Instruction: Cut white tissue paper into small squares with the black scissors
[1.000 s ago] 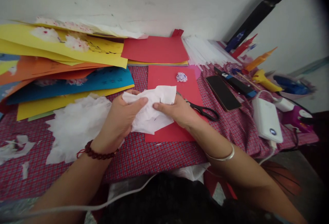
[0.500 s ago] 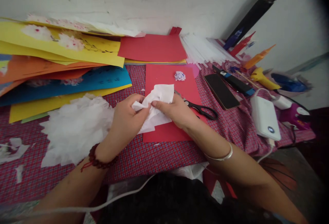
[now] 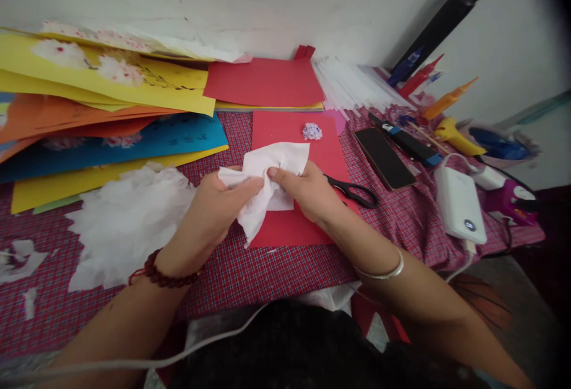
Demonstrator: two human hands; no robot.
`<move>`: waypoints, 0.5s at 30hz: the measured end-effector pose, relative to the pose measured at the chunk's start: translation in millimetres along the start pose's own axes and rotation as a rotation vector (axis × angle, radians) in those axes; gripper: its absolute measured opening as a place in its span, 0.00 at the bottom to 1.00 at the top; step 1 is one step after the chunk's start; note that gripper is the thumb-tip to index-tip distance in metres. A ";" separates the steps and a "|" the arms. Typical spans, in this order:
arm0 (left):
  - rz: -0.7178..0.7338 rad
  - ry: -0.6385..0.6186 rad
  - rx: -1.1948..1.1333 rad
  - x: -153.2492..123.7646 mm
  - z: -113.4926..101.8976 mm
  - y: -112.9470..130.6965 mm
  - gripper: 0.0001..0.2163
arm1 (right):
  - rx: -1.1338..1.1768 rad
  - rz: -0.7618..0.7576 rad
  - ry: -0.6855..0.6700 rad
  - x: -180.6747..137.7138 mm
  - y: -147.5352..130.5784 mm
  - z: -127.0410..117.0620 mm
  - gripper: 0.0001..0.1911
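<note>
Both hands pinch one crumpled sheet of white tissue paper (image 3: 267,184) over a red card sheet (image 3: 312,139). My left hand (image 3: 214,210), with a bead bracelet at the wrist, grips the tissue's left part between thumb and fingers. My right hand (image 3: 307,190), a silver bangle on its forearm, pinches the tissue's right part. The thumbs nearly touch. A small white-and-purple paper flower (image 3: 311,131) lies on the red sheet beyond the hands. Black-handled scissors (image 3: 352,191) lie just right of my right hand.
A heap of white tissue (image 3: 129,222) lies left of the hands on the red checked cloth (image 3: 276,270). Stacked coloured card sheets (image 3: 107,115) fill the back left. A phone (image 3: 384,159), white power bank (image 3: 460,204), white strips (image 3: 357,88) and glue bottles (image 3: 446,103) lie to the right.
The hands drew together, bunching the tissue, then shifted their pinches; the sheet now hangs lower, with a corner pointing down between the hands.
</note>
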State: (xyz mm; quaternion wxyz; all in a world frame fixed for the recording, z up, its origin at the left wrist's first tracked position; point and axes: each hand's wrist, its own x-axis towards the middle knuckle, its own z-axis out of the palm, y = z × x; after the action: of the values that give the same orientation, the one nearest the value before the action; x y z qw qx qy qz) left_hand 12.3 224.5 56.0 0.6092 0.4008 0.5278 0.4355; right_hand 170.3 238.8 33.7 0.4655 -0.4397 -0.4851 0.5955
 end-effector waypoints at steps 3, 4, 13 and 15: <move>-0.030 -0.012 0.017 -0.5 0.8 2.1 0.09 | 0.019 0.000 -0.019 -1.2 -1.2 1.8 0.18; -0.033 -0.011 0.033 -0.1 0.3 1.8 0.09 | 0.016 -0.001 -0.027 -1.8 -1.5 2.6 0.18; 0.055 -0.050 0.205 1.0 -2.1 -7.4 0.07 | -0.060 0.038 -0.022 -3.5 0.8 5.6 0.14; 0.047 -0.042 0.229 1.0 -0.9 -6.3 0.07 | -0.056 0.030 -0.022 -3.4 1.0 5.5 0.13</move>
State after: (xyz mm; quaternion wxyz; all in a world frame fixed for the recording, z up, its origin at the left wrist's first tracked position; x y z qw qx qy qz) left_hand 12.1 223.6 49.6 0.5599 0.4891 0.5517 0.3780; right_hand 165.4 234.5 33.7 0.4387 -0.4530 -0.5000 0.5935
